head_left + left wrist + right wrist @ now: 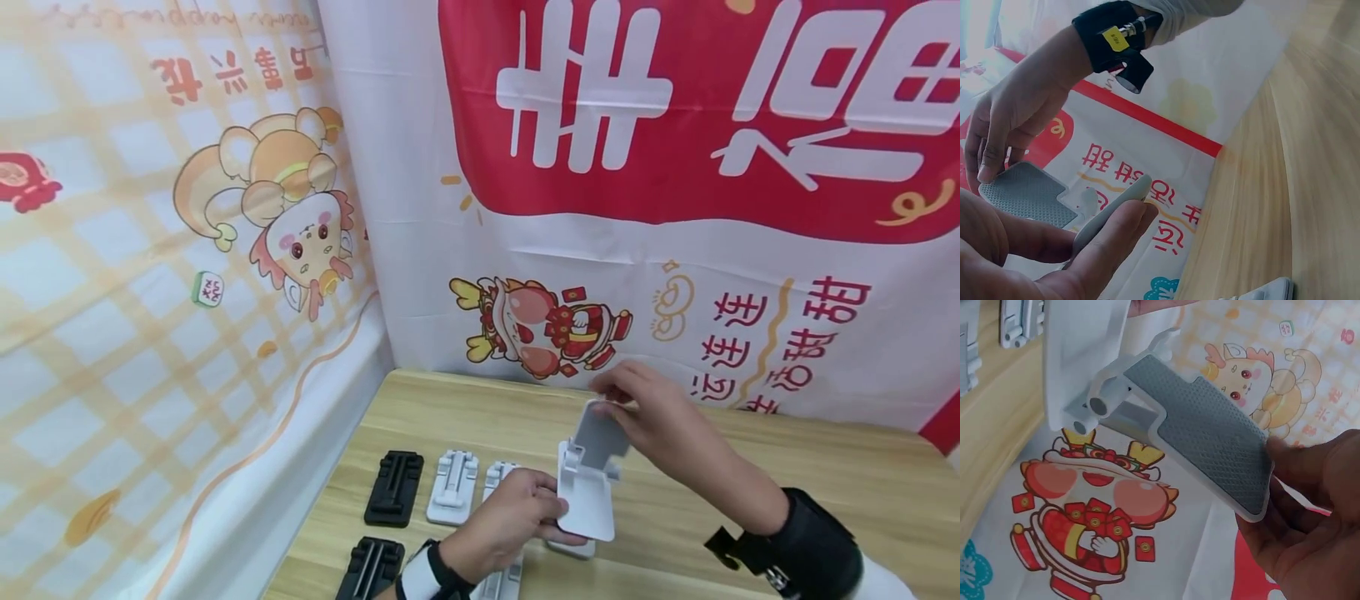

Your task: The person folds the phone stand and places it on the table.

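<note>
A white folding phone stand (587, 500) is held up above the table, its hinged plate swung away from the base. My left hand (517, 512) grips the base by its lower left edge, thumb on the near face. At the top, my right hand (637, 408) pinches the outer end of the plate, whose grey textured pad (1210, 437) shows in the right wrist view. In the left wrist view, the base edge (1113, 215) sits between the left thumb and fingers, and the right hand (1016, 119) is at the plate's far corner.
Folded black stands (394, 488) lie at the left of the wooden table (450, 400). White stands (453, 487) lie beside them, some partly hidden behind the left hand and the held stand. Printed cloth (405, 208) hangs along the back and left sides.
</note>
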Tool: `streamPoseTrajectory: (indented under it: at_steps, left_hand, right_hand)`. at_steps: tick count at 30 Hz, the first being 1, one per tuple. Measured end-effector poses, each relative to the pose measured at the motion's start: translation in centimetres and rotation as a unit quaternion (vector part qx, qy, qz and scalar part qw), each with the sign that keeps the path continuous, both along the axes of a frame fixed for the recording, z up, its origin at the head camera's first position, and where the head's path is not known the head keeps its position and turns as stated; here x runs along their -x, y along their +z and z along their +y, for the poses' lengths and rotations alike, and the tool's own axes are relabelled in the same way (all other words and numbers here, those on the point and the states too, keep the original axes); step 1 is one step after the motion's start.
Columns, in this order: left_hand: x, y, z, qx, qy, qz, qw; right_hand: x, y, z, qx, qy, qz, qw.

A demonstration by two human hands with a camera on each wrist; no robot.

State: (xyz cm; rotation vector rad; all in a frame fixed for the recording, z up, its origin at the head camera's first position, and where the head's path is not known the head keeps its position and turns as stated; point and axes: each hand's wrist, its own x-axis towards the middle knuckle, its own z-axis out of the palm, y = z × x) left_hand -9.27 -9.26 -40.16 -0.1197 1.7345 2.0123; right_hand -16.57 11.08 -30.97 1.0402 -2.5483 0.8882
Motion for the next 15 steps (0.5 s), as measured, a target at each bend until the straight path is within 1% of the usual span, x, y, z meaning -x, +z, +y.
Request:
streamPoseTrajectory:
  at_steps: [3,6,7,10,11,13,15]
  left_hand:
    - [0.1,0.1,-0.2,0.005,0.007,-0.014,0.9999]
    - [0.1,0.5,-0.4,0.012,0.017,-0.025,0.9995]
    - [0.1,0.6,-0.4,0.01,0.02,-0.026,0.9994]
    - [0.0,1.2,-0.4,0.004,0.03,-0.024,0.9992]
    - [-0.1,1.4,-0.4,0.003,0.033,-0.023,0.9992]
    - [-0.2,1.8,-0.5,0.007,0.039,-0.024,0.9989]
    - [-0.3,2.1,-0.6,0.01,0.043,-0.023,0.9988]
  right_hand:
    - [0.4,-0.3,0.4,0.046,0.004,-0.08,0.996]
    - [0.8,-0.7,0.7,0.081,0.021,-0.156,0.984]
    - [0.9,-0.9,0.8,0.086,0.025,-0.17,0.981]
    - [1.1,-1.4,0.8,0.093,0.03,-0.206,0.974]
    - [1.1,-1.6,0.8,0.094,0.031,-0.212,0.972]
    - [1.0,-2.0,0.7,0.099,0.033,-0.213,0.972]
    - [0.8,-2.2,0.5,0.106,0.036,-0.2,0.973]
